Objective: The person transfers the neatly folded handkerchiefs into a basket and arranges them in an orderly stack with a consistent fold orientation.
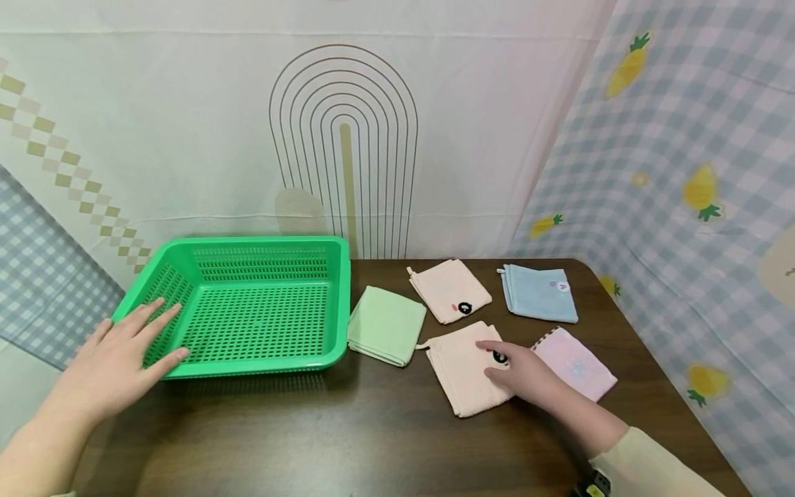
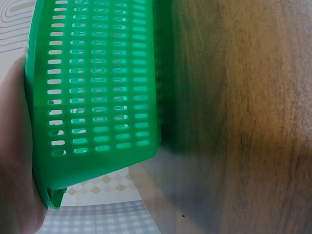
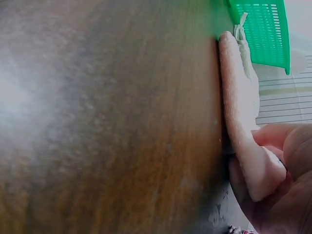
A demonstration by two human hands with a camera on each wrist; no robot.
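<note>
We are resting our left hand with straight fingers on the near left rim of the green perforated plastic basket. Our right hand is pinching the near right edge of the folded peach cloth square; in the right wrist view the thumb and fingers are curling around this edge. Beyond these fingers are lying a second peach cloth and a blue cloth, beside them a pink cloth, and toward the basket a light green cloth, all on the dark wooden table.
</note>
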